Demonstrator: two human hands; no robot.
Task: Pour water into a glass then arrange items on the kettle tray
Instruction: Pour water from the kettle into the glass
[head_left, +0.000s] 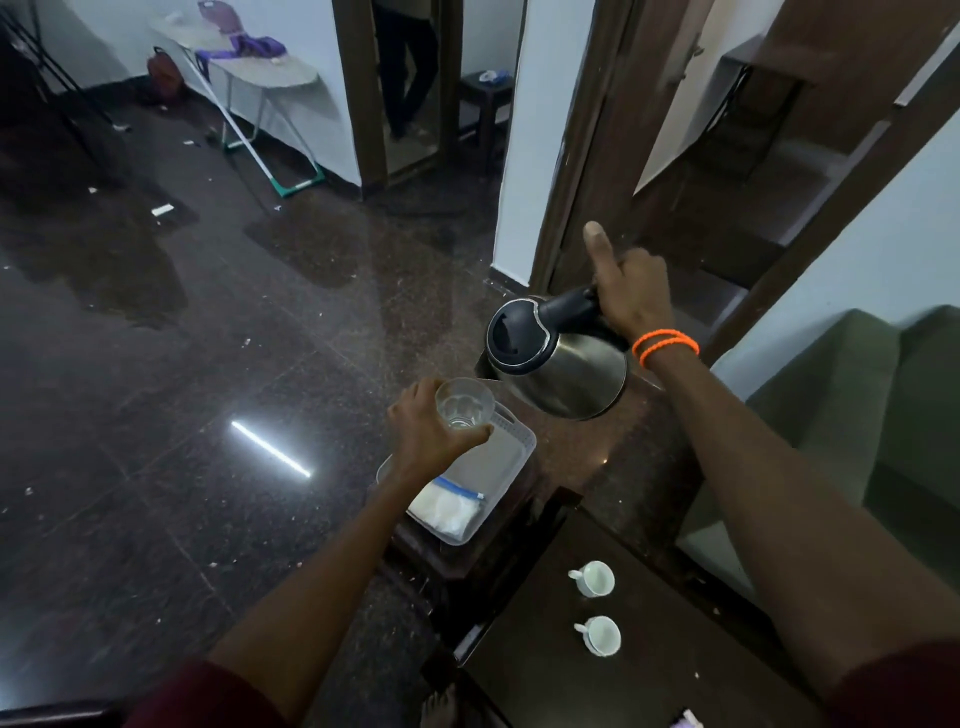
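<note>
My right hand (631, 291) grips the black handle of a steel kettle (563, 371), index finger stretched out. The kettle is tilted to the left, its spout just over the rim of a clear glass (464, 403). My left hand (428, 431) holds that glass from the left side, above the far end of a white plastic tray (511, 452). A little water shows at the bottom of the glass. A zip bag of white contents (449, 506) lies in the tray's near end.
Two white cups (595, 578) (601, 635) stand on the dark wooden surface (597, 686) at the lower right. The tray rests on a brown stone counter (587, 447). To the left lies open dark floor with an ironing board (260, 62) and a mop (249, 140) by the far wall.
</note>
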